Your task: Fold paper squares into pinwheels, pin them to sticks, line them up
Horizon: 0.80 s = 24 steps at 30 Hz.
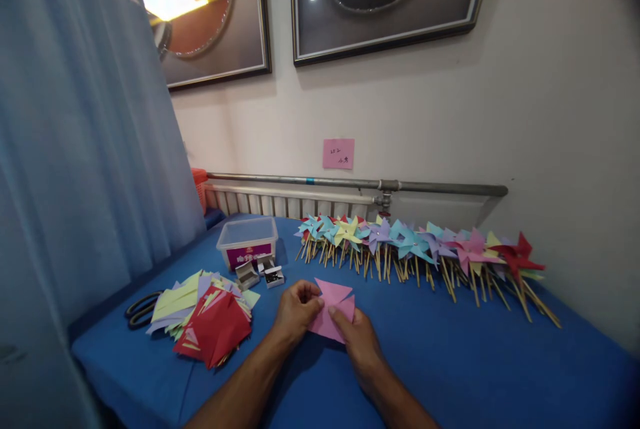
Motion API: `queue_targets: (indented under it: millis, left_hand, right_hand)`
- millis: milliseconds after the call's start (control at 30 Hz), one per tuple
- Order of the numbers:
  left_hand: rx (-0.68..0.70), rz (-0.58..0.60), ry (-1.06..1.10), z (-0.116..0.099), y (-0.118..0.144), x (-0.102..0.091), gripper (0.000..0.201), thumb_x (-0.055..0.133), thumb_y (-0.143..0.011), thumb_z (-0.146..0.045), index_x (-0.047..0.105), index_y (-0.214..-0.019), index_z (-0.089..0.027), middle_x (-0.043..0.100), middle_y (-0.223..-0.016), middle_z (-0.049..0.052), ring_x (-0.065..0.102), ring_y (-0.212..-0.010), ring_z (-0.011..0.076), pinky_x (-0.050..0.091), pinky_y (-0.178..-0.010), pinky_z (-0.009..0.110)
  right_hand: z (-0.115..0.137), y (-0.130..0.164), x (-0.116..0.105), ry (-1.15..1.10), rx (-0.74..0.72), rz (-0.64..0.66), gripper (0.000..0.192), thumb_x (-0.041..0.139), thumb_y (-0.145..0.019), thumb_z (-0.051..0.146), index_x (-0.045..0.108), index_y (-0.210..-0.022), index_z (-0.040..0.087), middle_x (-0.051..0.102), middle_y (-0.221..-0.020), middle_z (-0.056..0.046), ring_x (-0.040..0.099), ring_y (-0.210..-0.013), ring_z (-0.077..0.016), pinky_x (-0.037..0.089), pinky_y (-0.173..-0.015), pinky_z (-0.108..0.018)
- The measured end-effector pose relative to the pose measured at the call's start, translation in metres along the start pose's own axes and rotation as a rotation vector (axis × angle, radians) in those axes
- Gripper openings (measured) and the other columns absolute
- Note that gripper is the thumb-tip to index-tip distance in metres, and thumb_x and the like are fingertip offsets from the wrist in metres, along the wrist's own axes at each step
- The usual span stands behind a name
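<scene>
Both hands pinch pink paper: left hand fingers on top corner, right hand fingers on lower edge. Best keep flaps aligned w/ centre, press flat on desk.

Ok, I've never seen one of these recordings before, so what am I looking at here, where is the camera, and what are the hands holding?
There is one picture, taken by a camera worn on a person's head, looking forward and down. No machine is involved: the two bare forearms at the bottom are that person's own. The left hand and right hand together pinch a pink paper piece, partly folded, just above a blue table. To the left lies a stack of coloured paper squares, with black scissors beside it. Behind that stand a clear plastic box and two small open boxes. Along the wall lies a row of finished paper pinwheels on wooden sticks. A pink note is stuck on the wall.
</scene>
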<state>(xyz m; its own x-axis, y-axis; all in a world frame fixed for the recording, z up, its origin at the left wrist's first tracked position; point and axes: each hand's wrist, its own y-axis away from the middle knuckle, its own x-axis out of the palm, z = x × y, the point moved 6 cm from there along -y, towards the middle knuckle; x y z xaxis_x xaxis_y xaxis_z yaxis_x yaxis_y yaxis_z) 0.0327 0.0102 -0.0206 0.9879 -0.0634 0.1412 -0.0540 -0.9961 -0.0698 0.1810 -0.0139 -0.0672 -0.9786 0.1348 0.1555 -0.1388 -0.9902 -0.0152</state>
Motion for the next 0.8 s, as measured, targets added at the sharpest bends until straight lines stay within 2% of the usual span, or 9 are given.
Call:
queue_targets:
  millis: [100, 300, 467, 667, 800]
  left_hand:
    - [0.015, -0.011, 0.006, 0.000, 0.000, 0.000, 0.029, 0.086, -0.055, -0.029, 0.066, -0.073, -0.017, 0.058, -0.056, -0.004, 0.046, -0.050, 0.0093, 0.033, -0.052, 0.023]
    - [-0.033, 0.005, 0.017, 0.000, 0.001, 0.001, 0.023, 0.082, -0.057, -0.032, 0.066, -0.067, -0.020, 0.057, -0.054, -0.003, 0.043, -0.049, 0.0114, 0.030, -0.053, 0.025]
    - [-0.057, 0.061, 0.020, 0.001, 0.002, 0.002, 0.022, 0.079, -0.061, -0.037, 0.065, -0.059, -0.021, 0.053, -0.053, -0.003, 0.041, -0.051, 0.0121, 0.030, -0.055, 0.027]
    - [-0.052, 0.059, -0.004, 0.002, 0.002, 0.002, 0.025, 0.079, -0.061, -0.038, 0.061, -0.055, -0.021, 0.052, -0.050, -0.003, 0.040, -0.050, 0.0117, 0.030, -0.055, 0.026]
    - [-0.064, 0.090, -0.002, 0.002, 0.003, 0.004, 0.028, 0.080, -0.060, -0.040, 0.061, -0.055, -0.020, 0.054, -0.051, -0.002, 0.040, -0.049, 0.0113, 0.030, -0.054, 0.026]
  right_hand:
    - [0.002, -0.003, 0.000, 0.034, 0.000, -0.040, 0.048, 0.084, -0.063, 0.047, 0.077, -0.100, 0.017, 0.081, -0.089, -0.008, 0.073, -0.079, -0.0286, 0.056, -0.067, -0.034]
    - [0.009, -0.001, -0.003, 0.059, -0.043, -0.064, 0.039, 0.079, -0.068, 0.045, 0.078, -0.097, 0.018, 0.081, -0.090, -0.008, 0.074, -0.081, -0.0289, 0.058, -0.070, -0.035]
    - [0.015, 0.003, -0.001, 0.045, -0.055, -0.031, 0.038, 0.077, -0.071, 0.046, 0.077, -0.098, 0.019, 0.081, -0.092, -0.008, 0.074, -0.082, -0.0286, 0.057, -0.069, -0.034]
    - [0.017, 0.004, 0.002, 0.030, -0.028, -0.025, 0.039, 0.077, -0.071, 0.046, 0.077, -0.097, 0.017, 0.079, -0.082, -0.008, 0.073, -0.077, -0.0288, 0.056, -0.067, -0.036]
    - [0.016, 0.003, 0.001, 0.037, -0.022, -0.038, 0.036, 0.078, -0.070, 0.046, 0.078, -0.093, 0.018, 0.079, -0.082, -0.008, 0.072, -0.074, -0.0279, 0.055, -0.065, -0.035]
